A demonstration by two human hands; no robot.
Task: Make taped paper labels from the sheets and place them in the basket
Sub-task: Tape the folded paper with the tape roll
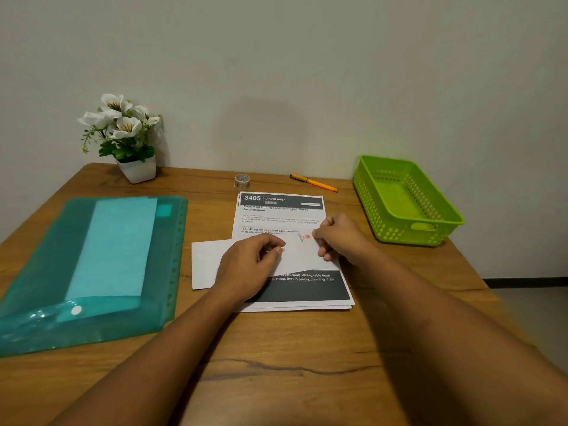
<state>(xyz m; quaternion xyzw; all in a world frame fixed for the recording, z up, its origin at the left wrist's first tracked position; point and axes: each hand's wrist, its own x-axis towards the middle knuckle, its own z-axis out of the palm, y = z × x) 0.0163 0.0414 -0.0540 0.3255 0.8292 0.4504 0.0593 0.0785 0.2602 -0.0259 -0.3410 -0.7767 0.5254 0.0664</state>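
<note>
A stack of printed sheets (281,215) headed "3405 DINING AREA" lies in the middle of the wooden table. Across it lies a folded white paper (206,262). My left hand (250,264) presses down on that paper near its middle. My right hand (339,238) pinches the paper's right edge, next to a small strip of tape with a red mark (305,237). A roll of clear tape (242,180) stands behind the sheets. The green plastic basket (430,229) sits at the right, with nothing visible in it.
A teal plastic folder (46,272) with paper inside covers the left side of the table. A white pot of artificial flowers (136,170) stands at the back left. An orange pen (313,182) lies behind the sheets near the wall.
</note>
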